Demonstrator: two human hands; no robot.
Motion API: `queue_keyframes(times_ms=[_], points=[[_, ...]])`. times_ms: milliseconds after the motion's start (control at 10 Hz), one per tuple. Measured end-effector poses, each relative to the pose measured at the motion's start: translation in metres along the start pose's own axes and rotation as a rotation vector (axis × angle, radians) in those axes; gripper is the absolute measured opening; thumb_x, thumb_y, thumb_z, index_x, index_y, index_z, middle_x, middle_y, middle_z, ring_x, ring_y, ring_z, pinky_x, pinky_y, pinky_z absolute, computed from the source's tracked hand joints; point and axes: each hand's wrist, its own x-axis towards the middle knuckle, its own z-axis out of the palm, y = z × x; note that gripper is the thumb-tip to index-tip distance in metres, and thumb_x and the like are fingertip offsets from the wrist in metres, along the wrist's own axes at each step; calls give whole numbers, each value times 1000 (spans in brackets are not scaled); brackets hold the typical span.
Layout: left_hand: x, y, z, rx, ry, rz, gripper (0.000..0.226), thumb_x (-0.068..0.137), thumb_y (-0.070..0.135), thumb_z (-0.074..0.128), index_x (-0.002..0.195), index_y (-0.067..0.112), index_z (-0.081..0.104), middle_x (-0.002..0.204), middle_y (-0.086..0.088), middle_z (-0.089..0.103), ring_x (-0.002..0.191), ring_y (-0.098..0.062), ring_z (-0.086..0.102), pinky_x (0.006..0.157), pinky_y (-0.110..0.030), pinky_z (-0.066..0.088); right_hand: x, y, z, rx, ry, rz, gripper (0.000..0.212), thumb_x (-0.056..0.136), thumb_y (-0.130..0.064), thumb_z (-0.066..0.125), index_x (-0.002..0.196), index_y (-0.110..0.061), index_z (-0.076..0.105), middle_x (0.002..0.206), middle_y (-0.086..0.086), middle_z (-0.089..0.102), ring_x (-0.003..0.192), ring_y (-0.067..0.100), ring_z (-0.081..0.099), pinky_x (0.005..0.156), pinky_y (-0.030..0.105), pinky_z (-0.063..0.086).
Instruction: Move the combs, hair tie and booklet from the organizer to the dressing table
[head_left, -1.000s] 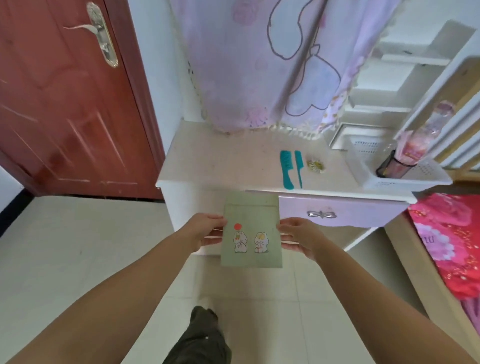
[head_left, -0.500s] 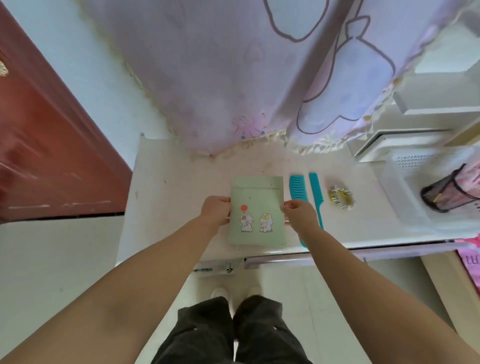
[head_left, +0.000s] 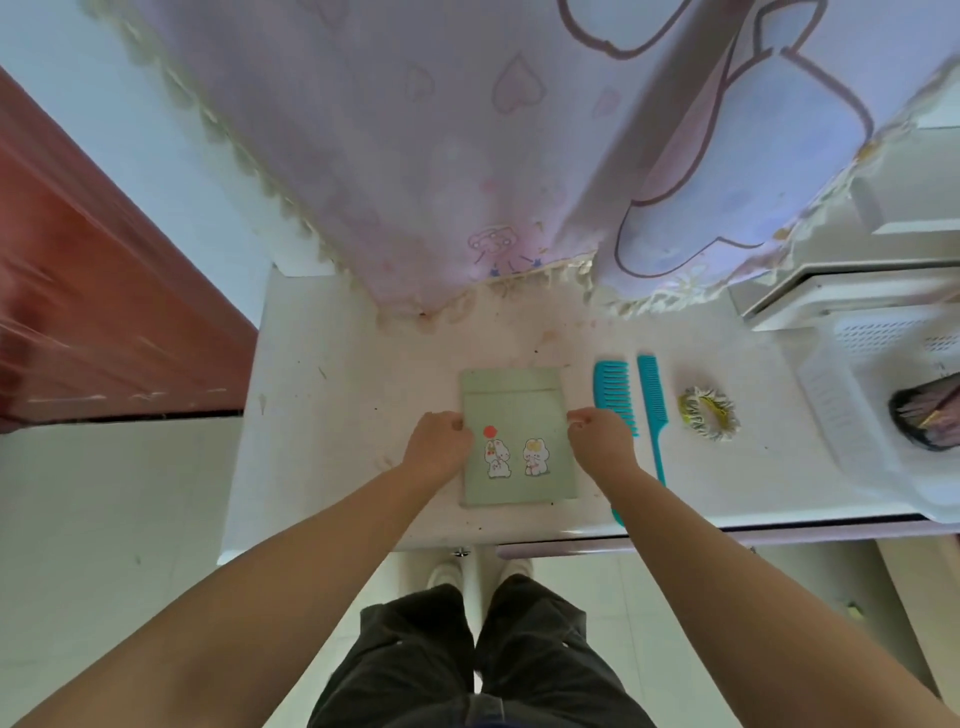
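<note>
A pale green booklet (head_left: 514, 415) with two cartoon rabbits lies flat on the white dressing table (head_left: 337, 415). My left hand (head_left: 439, 449) grips its left edge and my right hand (head_left: 597, 439) pinches its right edge. Just right of the booklet lie two teal combs: a wide-toothed comb (head_left: 615, 395) and a thin tail comb (head_left: 653, 410), side by side. A yellow-and-white hair tie (head_left: 707, 413) rests further right. The white perforated organizer (head_left: 852, 410) stands at the right end of the table.
A dark mesh cup (head_left: 922, 418) with pink things lies in the organizer. A pink cartoon-print cloth (head_left: 467, 156) hangs over the back of the table. A red-brown door (head_left: 93, 312) is on the left. White shelves (head_left: 857, 291) stand behind the organizer.
I have stepped up to the table and brought the booklet from in front of the drawer down onto the tabletop, left of the combs. Both hands still hold its edges.
</note>
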Motion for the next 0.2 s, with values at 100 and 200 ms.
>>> queue_keyframes(times_ms=[100,200], points=[[-10,-17,-4,458,-18,196,31,92,20,38,115,10,56,114,-13,48,103,-28,47,86,-39,45,-5,-18,-30,-34,-129,26,38,89,-9,45,125,-12,58,127,11,60,109,27,58,89,34,47],[-25,-39,2,687,-9,318,40,91,23,35,131,17,38,138,-7,36,127,-28,33,102,-42,35,-18,-39,-80,93,-198,-107,20,89,-16,51,102,-18,67,112,9,70,94,19,67,85,37,51]])
